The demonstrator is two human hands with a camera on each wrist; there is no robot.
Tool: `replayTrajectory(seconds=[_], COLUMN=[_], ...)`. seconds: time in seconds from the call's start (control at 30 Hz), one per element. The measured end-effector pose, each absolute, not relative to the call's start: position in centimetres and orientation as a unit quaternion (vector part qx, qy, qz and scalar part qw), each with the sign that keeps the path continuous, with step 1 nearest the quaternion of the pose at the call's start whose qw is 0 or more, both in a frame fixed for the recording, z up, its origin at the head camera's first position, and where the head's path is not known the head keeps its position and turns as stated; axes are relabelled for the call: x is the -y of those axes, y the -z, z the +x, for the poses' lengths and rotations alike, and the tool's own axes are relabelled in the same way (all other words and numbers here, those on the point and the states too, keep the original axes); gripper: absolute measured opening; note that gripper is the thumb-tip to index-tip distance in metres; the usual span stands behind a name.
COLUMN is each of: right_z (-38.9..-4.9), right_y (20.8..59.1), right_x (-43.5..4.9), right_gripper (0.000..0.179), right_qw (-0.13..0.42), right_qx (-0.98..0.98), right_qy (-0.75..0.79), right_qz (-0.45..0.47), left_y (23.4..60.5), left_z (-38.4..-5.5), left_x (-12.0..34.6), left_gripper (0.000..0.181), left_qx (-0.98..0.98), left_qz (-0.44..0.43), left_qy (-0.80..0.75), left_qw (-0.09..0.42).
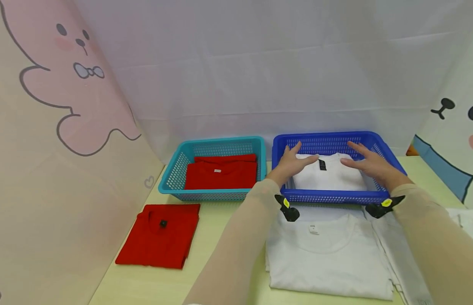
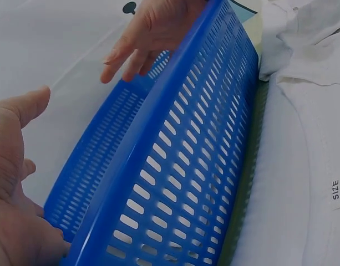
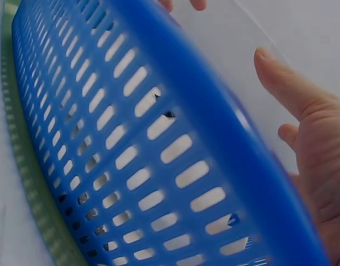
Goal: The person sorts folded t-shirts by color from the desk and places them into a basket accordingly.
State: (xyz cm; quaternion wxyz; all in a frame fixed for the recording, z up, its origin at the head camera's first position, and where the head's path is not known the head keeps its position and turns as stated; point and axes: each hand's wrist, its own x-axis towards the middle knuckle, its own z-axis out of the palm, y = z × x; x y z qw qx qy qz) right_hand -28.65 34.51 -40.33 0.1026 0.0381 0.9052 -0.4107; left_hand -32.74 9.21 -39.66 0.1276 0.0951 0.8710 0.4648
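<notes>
A folded white T-shirt (image 1: 332, 176) with a black neck label lies in the dark blue basket (image 1: 335, 195). Over the basket's left part reaches my left hand (image 1: 291, 163), thumb and fingers spread, holding nothing. My right hand (image 1: 370, 165) mirrors it on the right side, fingers spread apart and empty. In the left wrist view, the left hand (image 2: 14, 183) is beside the basket rim, with the other hand across from it. The right wrist view has the right hand (image 3: 319, 149) behind the blurred blue rim, thumb raised.
A teal basket (image 1: 211, 192) to the left holds folded red shirts (image 1: 221, 176). Another folded red shirt (image 1: 160, 237) lies in front of it on the pale yellow table (image 1: 145, 286). White T-shirts (image 1: 328, 262) lie in front of the blue basket, under my forearms. A white curtain hangs behind.
</notes>
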Motion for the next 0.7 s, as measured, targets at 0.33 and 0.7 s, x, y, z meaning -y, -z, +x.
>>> replayTrajectory(seconds=[0.33,0.7], right_z=[-27.3,-22.4], right_y=[38.5,35.7], right_x=[-34.9,-34.7], right_gripper=[0.104,0.101], right_qw=[0.056,0.055], right_qx=[-0.936,-0.955], right_qy=[0.346,0.289], right_qz=[0.031,-0.034], left_y=[36.9,33.1], left_z=[-31.1,-27.8], left_x=[-7.6,-0.8], left_gripper=[0.084,0.083], left_qx=[-0.873,-0.88], left_qz=[0.158,0.249], left_qy=[-0.445,-0.397], left_qw=[0.119,0.076])
